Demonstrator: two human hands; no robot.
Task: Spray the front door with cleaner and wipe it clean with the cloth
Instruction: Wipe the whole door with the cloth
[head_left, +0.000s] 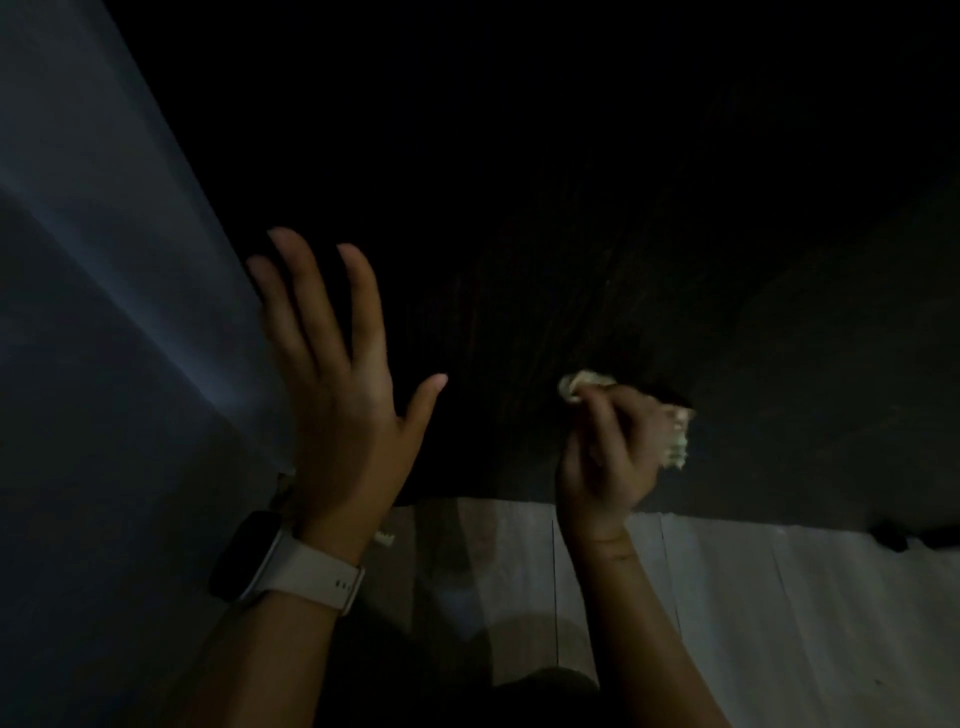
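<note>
Cloth (675, 436) bunched in right hand (608, 457), against door (571, 208).

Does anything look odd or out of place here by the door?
Little stands out, though the picture is very dark. The right hand grips a crumpled cloth against the dark door; the left hand is spread open. A small pale scrap lies on the floor near the door's bottom edge; I cannot tell what it is.

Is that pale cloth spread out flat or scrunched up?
Scrunched up. The right hand grips the cloth in a wad against the dark door, with only crumpled bits showing at either side of the fingers.
</note>
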